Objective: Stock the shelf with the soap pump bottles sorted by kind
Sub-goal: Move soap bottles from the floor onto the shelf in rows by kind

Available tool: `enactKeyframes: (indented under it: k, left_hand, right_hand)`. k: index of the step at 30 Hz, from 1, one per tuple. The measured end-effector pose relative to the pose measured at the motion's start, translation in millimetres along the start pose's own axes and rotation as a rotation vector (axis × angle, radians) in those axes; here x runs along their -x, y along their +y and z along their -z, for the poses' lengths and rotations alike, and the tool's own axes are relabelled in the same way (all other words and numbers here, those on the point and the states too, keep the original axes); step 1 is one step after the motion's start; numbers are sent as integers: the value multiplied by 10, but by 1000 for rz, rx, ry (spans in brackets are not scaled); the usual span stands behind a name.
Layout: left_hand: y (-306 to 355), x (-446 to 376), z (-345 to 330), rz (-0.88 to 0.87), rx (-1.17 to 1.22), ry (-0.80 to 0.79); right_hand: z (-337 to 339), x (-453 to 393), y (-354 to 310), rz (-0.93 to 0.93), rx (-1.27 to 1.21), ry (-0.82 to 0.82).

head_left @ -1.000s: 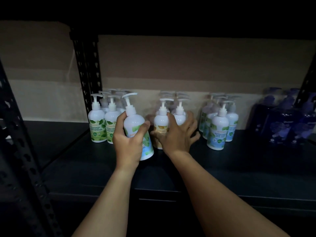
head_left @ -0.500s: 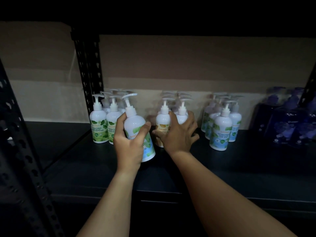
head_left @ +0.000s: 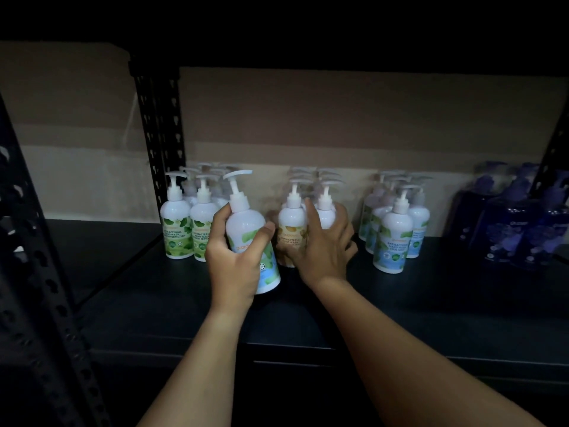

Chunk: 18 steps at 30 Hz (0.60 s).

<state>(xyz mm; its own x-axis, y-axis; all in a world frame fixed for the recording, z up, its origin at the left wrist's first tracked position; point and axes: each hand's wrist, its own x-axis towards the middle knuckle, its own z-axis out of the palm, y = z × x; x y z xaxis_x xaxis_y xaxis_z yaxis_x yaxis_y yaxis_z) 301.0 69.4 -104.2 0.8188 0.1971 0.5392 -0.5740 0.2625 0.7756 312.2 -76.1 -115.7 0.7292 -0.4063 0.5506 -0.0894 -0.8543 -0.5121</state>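
On the dark shelf (head_left: 437, 306) stand groups of white pump bottles: green-leaf labels (head_left: 177, 229) at the left, orange labels (head_left: 292, 234) in the middle, blue mint labels (head_left: 393, 241) to the right. My left hand (head_left: 235, 266) grips a white bottle with a green and blue label (head_left: 248, 229), lifted and tilted just in front of the green and orange groups. My right hand (head_left: 324, 251) wraps round the right front bottle (head_left: 326, 211) of the orange group, with the thumb between the two front bottles. That bottle's label is hidden by the hand.
Several dark blue pump bottles (head_left: 508, 238) stand at the far right. A perforated black upright (head_left: 158, 134) rises behind the green group and another (head_left: 34, 272) stands at the near left. A cardboard backing (head_left: 338, 124) closes the rear. The upper shelf overhangs in darkness.
My right hand's fingers have drawn in from a spread pose and now curl round the orange group's right bottle. The left hand and its bottle have barely moved.
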Motion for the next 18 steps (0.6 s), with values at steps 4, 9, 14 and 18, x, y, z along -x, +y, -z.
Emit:
enactKeyframes:
  k: [4,9,14,18]
  left_hand:
    - [8,39,-43,-14,-10,1]
    - [21,153,-180,15,-4,-53]
    - [58,359,-434,30,19,-138]
    - [41,556,-696,39,5,-228]
  right_hand:
    - [193,103,169,17,-153,45]
    - [477,256,531,121,-188,-31]
    - [784,390,946,110,-78,-128]
    - [1087,448,1226,32,153,-220]
